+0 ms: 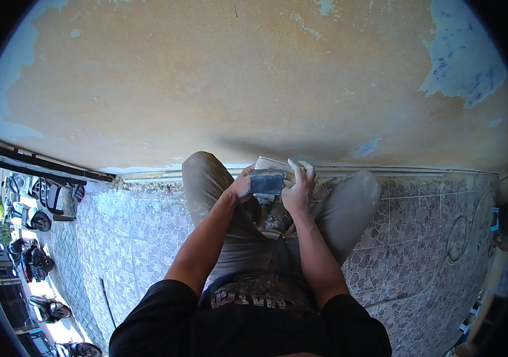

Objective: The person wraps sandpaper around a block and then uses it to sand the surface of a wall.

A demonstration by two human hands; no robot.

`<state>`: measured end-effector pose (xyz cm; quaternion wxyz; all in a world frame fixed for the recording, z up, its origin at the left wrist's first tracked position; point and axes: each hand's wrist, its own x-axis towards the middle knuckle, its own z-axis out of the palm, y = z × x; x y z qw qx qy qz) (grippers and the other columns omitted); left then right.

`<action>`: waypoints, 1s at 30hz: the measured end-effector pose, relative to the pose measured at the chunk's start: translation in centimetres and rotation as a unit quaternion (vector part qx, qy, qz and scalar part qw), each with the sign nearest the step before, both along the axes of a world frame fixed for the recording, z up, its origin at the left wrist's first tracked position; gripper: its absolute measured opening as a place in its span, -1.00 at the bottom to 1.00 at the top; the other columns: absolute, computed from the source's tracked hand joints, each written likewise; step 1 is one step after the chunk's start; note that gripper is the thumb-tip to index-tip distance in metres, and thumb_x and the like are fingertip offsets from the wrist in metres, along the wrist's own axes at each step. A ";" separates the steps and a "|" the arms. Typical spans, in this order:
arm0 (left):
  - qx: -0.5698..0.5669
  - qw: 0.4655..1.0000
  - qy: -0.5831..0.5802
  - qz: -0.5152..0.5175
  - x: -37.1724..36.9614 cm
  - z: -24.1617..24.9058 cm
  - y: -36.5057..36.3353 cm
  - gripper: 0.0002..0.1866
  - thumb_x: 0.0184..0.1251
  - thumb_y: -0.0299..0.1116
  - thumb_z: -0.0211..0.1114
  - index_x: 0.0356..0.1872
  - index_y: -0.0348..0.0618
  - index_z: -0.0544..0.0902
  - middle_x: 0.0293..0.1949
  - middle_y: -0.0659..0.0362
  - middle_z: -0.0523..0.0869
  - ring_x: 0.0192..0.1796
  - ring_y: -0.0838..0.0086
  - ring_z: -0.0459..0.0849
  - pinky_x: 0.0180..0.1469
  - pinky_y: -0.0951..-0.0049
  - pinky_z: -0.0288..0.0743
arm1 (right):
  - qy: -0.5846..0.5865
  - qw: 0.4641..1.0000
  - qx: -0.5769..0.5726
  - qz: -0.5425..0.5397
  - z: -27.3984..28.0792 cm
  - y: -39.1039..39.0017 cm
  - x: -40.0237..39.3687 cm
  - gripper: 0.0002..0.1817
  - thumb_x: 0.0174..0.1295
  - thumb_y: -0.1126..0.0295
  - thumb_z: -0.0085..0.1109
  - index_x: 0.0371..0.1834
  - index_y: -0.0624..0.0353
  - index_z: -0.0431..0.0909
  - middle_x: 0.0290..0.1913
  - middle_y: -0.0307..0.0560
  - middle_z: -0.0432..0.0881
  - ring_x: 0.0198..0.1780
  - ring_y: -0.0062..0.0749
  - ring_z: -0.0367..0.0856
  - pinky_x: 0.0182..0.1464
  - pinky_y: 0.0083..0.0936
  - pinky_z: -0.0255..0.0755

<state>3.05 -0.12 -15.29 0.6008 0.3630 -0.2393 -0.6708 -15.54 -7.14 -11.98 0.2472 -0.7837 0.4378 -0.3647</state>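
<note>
Between my knees I hold a sanding block (267,182), a pale flat piece with a dark grey sheet that looks like sandpaper across it. My left hand (243,183) grips its left end, fingers closed and partly hidden behind it. On the other end my right hand (300,183) is closed, thumb near the dark sheet and fingers bent over the pale edge. Both hands look dusty. Just beyond them rises a worn wall (218,89) of orange-beige paint with bare bluish-white patches.
Stone-patterned floor tiles (141,238) lie beneath me. Thin pipes (408,172) run along the wall's foot. A hose (457,238) curls on the right. To the left, several motorbikes (31,259) stand beyond a dark rail (40,163). A thin dark rod (107,300) lies on the floor.
</note>
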 end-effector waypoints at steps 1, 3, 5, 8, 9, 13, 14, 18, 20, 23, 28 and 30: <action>0.005 1.000 -0.018 -0.001 0.0 0.0 0.0 -0.57 0.52 -0.46 0.32 0.37 -0.19 0.59 0.18 0.05 0.80 0.14 0.33 0.83 0.26 0.27 0.71 | 0.000 1.000 0.000 0.000 0.1 0.0 -0.1 -0.32 -0.02 0.63 0.36 0.30 0.05 0.65 0.22 0.05 0.50 0.36 0.12 0.40 0.44 -0.01 0.28; 0.006 1.000 -0.008 -0.003 0.2 -0.6 -0.1 -0.60 0.54 -0.43 0.33 0.34 -0.19 0.61 0.15 0.07 0.81 0.12 0.36 0.83 0.23 0.29 0.72 | 0.040 0.999 -0.010 0.014 0.3 -0.1 -0.2 -0.34 -0.01 0.61 0.36 0.28 0.02 0.67 0.18 -0.03 0.57 0.33 0.09 0.43 0.43 -0.02 0.27; 0.007 1.000 0.002 -0.005 0.3 -1.4 -0.1 -0.62 0.55 -0.40 0.34 0.32 -0.18 0.64 0.12 0.09 0.82 0.11 0.39 0.83 0.21 0.31 0.73 | 0.038 0.999 -0.006 0.017 0.6 0.0 -0.1 -0.35 -0.01 0.62 0.35 0.27 0.01 0.68 0.14 -0.04 0.60 0.31 0.09 0.45 0.41 -0.02 0.29; 0.049 0.999 -0.006 -0.010 0.3 -1.2 -0.5 -0.61 0.55 -0.31 0.37 0.29 -0.24 0.65 0.10 0.08 0.83 0.12 0.39 0.83 0.22 0.35 0.70 | 0.024 0.999 0.010 0.033 0.6 -0.1 0.0 -0.38 0.00 0.64 0.33 0.24 0.01 0.71 0.09 -0.04 0.63 0.27 0.07 0.48 0.37 -0.05 0.34; 0.048 0.998 -0.031 -0.020 0.3 -0.6 -0.6 -0.62 0.56 -0.28 0.38 0.28 -0.23 0.66 0.08 0.10 0.84 0.09 0.42 0.83 0.20 0.38 0.70 | 0.013 0.999 0.023 0.045 0.4 -0.2 -0.1 -0.39 0.00 0.65 0.32 0.21 0.02 0.72 0.07 -0.03 0.64 0.25 0.06 0.50 0.35 -0.06 0.37; 0.039 0.988 -0.149 -0.030 1.2 2.1 -1.2 -0.68 0.55 -0.30 0.40 0.20 -0.22 0.73 0.03 0.17 0.86 -0.01 0.52 0.82 0.12 0.43 0.69 | 0.010 0.998 0.035 0.051 0.1 -0.2 -0.1 -0.41 0.00 0.58 0.45 0.20 -0.02 0.70 0.13 -0.03 0.61 0.25 0.11 0.50 0.30 -0.04 0.45; 0.041 0.988 -0.149 -0.028 1.8 2.1 -1.1 -0.68 0.55 -0.30 0.40 0.20 -0.22 0.73 0.03 0.17 0.86 -0.01 0.52 0.82 0.12 0.43 0.69 | -0.005 0.997 0.033 0.063 0.0 -0.3 0.0 -0.42 0.02 0.60 0.43 0.19 -0.01 0.70 0.12 -0.02 0.61 0.24 0.11 0.51 0.29 -0.06 0.45; 0.012 0.993 -0.108 -0.037 2.9 1.0 -0.7 -0.66 0.46 -0.47 0.40 0.21 -0.27 0.72 0.05 0.15 0.85 0.02 0.52 0.81 0.15 0.44 0.66 | -0.040 0.995 0.032 0.089 0.4 -0.2 0.6 -0.44 0.06 0.65 0.36 0.20 0.03 0.69 0.10 0.03 0.64 0.22 0.08 0.56 0.29 -0.09 0.45; 0.003 0.997 -0.082 -0.014 2.6 0.2 -0.4 -0.63 0.42 -0.54 0.38 0.23 -0.28 0.71 0.08 0.13 0.84 0.04 0.50 0.80 0.17 0.41 0.66 | -0.069 0.995 0.034 0.061 0.2 -0.2 1.0 -0.44 0.07 0.66 0.34 0.21 0.04 0.68 0.11 0.03 0.66 0.21 0.08 0.57 0.30 -0.09 0.45; 0.001 0.996 -0.085 -0.020 1.8 1.2 -0.4 -0.60 0.40 -0.57 0.38 0.25 -0.27 0.71 0.10 0.13 0.84 0.07 0.50 0.80 0.21 0.40 0.65 | -0.071 0.996 0.031 0.037 -0.3 -0.2 0.9 -0.43 0.07 0.68 0.30 0.22 0.08 0.69 0.10 0.04 0.70 0.20 0.08 0.59 0.30 -0.09 0.45; 0.001 0.993 -0.111 -0.044 2.2 0.4 -0.6 -0.59 0.41 -0.56 0.38 0.27 -0.24 0.70 0.12 0.14 0.83 0.09 0.51 0.79 0.22 0.41 0.64 | -0.034 0.997 0.018 0.063 -0.2 -0.7 0.5 -0.48 0.06 0.70 0.27 0.14 0.12 0.74 0.02 0.01 0.75 0.16 0.06 0.65 0.28 -0.10 0.47; -0.001 0.992 -0.115 -0.044 2.2 0.5 -0.6 -0.59 0.42 -0.54 0.38 0.28 -0.22 0.70 0.12 0.14 0.83 0.08 0.51 0.79 0.21 0.41 0.65 | -0.053 0.996 0.007 0.067 -0.3 -0.8 0.6 -0.54 0.06 0.71 0.25 0.06 0.13 0.77 -0.04 0.01 0.76 0.09 0.06 0.70 0.20 -0.12 0.52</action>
